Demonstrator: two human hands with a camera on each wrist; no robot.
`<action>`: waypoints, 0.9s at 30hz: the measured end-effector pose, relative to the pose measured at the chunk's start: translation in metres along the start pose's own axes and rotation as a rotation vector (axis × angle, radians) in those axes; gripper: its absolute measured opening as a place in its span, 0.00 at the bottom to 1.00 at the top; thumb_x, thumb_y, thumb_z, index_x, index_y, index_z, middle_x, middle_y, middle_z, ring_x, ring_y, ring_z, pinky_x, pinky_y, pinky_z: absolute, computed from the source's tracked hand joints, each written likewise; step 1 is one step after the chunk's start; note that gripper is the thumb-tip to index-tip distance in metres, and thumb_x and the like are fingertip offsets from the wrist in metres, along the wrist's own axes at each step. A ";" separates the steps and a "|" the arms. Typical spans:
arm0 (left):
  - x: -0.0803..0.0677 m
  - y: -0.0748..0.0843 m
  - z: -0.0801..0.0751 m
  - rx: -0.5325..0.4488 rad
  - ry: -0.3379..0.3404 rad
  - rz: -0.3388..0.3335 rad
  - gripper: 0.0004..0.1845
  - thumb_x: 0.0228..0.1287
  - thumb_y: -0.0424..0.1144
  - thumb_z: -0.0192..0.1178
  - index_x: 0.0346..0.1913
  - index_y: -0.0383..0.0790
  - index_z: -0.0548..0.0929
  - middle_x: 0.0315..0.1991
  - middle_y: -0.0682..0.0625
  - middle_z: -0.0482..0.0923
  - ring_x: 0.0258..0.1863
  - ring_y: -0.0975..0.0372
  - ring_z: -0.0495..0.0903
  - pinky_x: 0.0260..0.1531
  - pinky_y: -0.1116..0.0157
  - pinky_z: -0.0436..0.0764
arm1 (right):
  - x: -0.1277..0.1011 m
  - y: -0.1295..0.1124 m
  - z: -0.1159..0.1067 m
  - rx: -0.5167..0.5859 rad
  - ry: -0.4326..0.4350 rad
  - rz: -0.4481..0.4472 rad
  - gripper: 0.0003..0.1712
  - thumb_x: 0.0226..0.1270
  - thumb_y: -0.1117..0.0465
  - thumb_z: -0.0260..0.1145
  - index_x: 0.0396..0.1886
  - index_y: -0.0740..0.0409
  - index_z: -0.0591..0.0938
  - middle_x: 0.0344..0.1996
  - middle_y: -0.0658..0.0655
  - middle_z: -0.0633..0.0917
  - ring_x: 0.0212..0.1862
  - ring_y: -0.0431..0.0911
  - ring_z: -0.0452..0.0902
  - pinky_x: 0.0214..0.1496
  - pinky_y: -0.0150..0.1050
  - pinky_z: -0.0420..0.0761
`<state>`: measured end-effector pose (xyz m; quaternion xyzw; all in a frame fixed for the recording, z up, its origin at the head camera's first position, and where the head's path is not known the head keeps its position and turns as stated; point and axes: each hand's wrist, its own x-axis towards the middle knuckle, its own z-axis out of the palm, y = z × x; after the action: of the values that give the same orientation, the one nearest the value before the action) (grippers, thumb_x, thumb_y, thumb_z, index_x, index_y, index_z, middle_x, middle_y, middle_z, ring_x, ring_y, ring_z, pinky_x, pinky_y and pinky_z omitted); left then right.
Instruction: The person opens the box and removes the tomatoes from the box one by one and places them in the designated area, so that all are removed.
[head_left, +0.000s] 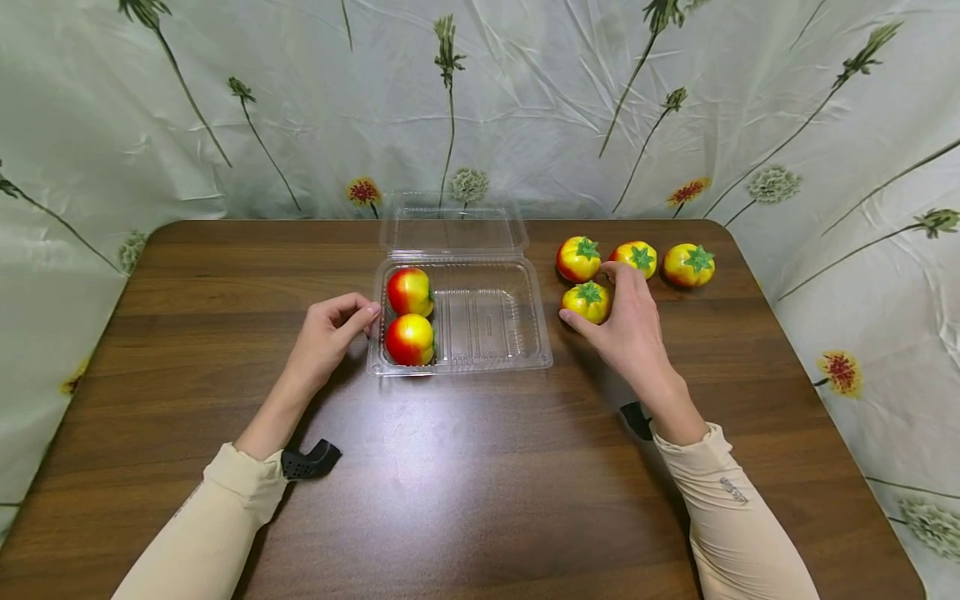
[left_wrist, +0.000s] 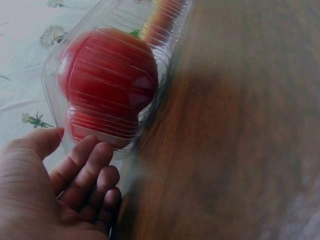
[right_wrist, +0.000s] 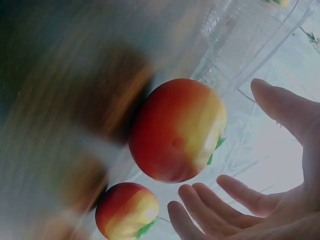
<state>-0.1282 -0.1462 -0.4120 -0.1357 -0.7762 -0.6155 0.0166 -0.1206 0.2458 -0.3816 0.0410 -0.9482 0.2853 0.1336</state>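
Note:
A clear plastic clamshell container (head_left: 487,367) lies with its lid (head_left: 453,229) folded back. Inside, along its left side, two red-and-yellow tomato-like fruits (head_left: 410,340) rest on their sides. My left hand (head_left: 326,337) pinches the container's left rim between thumb and fingers, as the left wrist view shows close up. To the right of the container, my right hand (head_left: 633,329) hovers with thumb and fingers spread around the nearest fruit (head_left: 587,302), which has a green star-shaped leaf top. In the right wrist view, a gap shows between the fingers and this fruit (right_wrist: 177,130).
Behind the right hand, more such fruits stand in a row: a left one (head_left: 578,258), a middle one (head_left: 636,257) partly behind the fingers, and a right one (head_left: 689,265). The brown wooden table (head_left: 450,500) ends at a flower-print cloth (head_left: 300,108).

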 end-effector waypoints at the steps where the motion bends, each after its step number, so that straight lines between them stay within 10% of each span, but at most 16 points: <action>1: 0.000 0.000 0.000 0.000 0.000 0.000 0.11 0.70 0.31 0.58 0.31 0.26 0.80 0.26 0.32 0.74 0.28 0.46 0.70 0.29 0.71 0.71 | 0.000 0.000 0.000 0.004 0.006 -0.007 0.45 0.51 0.50 0.79 0.63 0.65 0.68 0.57 0.66 0.72 0.58 0.59 0.69 0.62 0.56 0.69; 10: 0.000 -0.002 0.001 -0.007 0.001 0.009 0.10 0.70 0.31 0.59 0.32 0.26 0.81 0.24 0.44 0.77 0.28 0.51 0.73 0.30 0.68 0.73 | 0.000 -0.013 0.007 0.041 0.019 -0.097 0.39 0.55 0.54 0.77 0.62 0.65 0.70 0.56 0.66 0.74 0.57 0.59 0.71 0.62 0.55 0.70; 27: 0.000 -0.002 0.000 0.015 0.004 0.000 0.11 0.70 0.32 0.59 0.33 0.24 0.80 0.27 0.34 0.75 0.28 0.49 0.72 0.29 0.72 0.72 | 0.004 -0.046 0.017 0.096 -0.065 -0.169 0.40 0.57 0.52 0.76 0.63 0.64 0.70 0.59 0.63 0.75 0.62 0.55 0.70 0.66 0.52 0.67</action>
<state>-0.1285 -0.1466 -0.4141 -0.1342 -0.7808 -0.6099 0.0191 -0.1209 0.1982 -0.3703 0.1364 -0.9305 0.3165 0.1244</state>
